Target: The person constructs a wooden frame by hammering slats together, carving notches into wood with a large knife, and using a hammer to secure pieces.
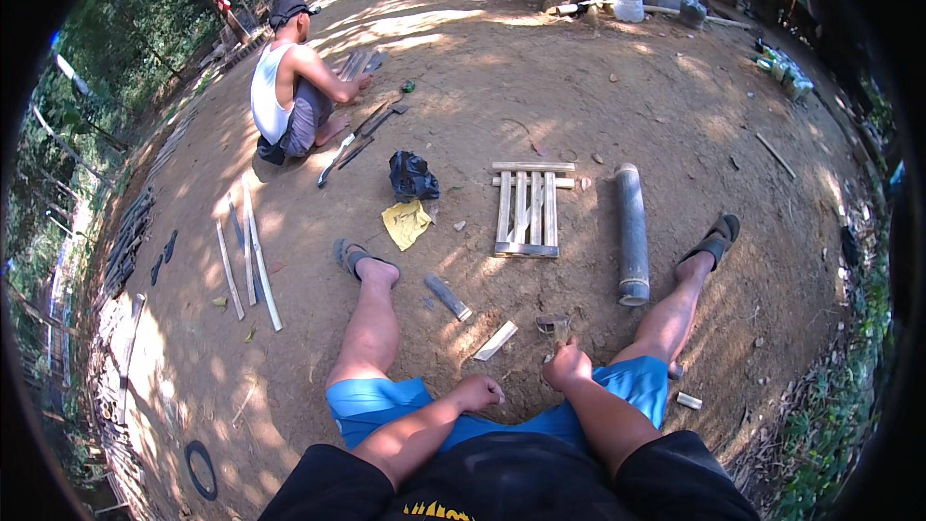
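My left hand [477,392] hovers by my left thigh, its fingers curled and no object visible in it. My right hand [567,367] is closed in a fist between my legs; what it grips, if anything, is hidden. Just beyond that fist lies a small brownish flat piece [554,325], too unclear to name. On the ground between my feet are a split bamboo piece [496,340] with a pale face and a short dark bamboo section [447,297]. Farther out lies a slatted bamboo frame [527,251], with a thick bamboo tube [632,232] to its right.
A black plastic bag [413,177] and yellow sheet [406,224] lie left of the frame. Bamboo strips [258,260] lie farther left. Long-handled tools [359,143] lie near a crouching person [289,87] handling slats. A bamboo offcut [689,400] is beside my right thigh.
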A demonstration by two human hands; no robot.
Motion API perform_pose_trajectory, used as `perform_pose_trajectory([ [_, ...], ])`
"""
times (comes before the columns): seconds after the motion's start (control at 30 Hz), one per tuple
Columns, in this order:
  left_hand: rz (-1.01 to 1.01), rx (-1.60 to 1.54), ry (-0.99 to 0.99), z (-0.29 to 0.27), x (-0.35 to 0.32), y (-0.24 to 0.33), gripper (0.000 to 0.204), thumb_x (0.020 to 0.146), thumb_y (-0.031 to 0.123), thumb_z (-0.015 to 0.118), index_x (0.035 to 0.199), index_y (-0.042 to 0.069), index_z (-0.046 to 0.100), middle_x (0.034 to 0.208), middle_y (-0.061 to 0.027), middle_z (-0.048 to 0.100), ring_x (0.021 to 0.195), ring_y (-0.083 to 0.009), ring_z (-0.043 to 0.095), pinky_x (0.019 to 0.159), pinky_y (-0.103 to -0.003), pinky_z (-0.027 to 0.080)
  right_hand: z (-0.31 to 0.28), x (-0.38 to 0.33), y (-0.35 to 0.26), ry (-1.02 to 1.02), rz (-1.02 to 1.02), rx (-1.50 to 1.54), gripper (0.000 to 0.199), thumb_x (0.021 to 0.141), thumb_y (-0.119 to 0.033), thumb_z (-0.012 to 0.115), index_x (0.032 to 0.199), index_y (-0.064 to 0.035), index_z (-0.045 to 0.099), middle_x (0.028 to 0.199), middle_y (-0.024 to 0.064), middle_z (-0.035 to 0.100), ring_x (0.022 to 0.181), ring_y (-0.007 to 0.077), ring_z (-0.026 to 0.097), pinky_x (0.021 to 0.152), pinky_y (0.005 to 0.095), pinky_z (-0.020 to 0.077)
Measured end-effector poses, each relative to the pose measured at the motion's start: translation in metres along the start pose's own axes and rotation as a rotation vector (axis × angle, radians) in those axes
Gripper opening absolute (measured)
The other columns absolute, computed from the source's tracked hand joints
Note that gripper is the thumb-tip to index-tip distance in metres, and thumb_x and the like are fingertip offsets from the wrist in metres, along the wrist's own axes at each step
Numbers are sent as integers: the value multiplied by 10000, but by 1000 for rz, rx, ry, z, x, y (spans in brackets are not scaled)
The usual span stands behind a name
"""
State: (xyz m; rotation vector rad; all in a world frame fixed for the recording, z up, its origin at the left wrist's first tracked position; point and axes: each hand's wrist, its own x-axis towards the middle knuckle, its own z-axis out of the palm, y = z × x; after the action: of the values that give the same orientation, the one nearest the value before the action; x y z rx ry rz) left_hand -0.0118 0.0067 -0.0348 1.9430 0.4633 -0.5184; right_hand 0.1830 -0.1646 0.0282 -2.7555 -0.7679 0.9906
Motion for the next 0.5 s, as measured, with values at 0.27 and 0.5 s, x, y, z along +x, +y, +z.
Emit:
perform_pose_trajectory([
  [0.27, -140, 0, -66, -2, -2, 18, 189, 824, 278, 797, 964, 151, 809, 831, -71, 759, 726, -165, 687, 705, -335, 538, 3, -1, 5, 5, 32, -9, 470, 885, -198, 551, 1316, -15, 589, 1439, 253, 467, 1145, 396, 663, 941, 455, 559],
  [0.5, -55, 37, -28, -3, -5, 15, 204, 816, 287, 800, 963, 146, 807, 866, -71, 768, 761, -181, 699, 726, -337, 539, -6, -9, -4, 26, 62, 74, 392, 872, -169, 553, 1237, -47, 629, 1400, 238, 480, 1160, 421, 640, 960, 478, 541],
])
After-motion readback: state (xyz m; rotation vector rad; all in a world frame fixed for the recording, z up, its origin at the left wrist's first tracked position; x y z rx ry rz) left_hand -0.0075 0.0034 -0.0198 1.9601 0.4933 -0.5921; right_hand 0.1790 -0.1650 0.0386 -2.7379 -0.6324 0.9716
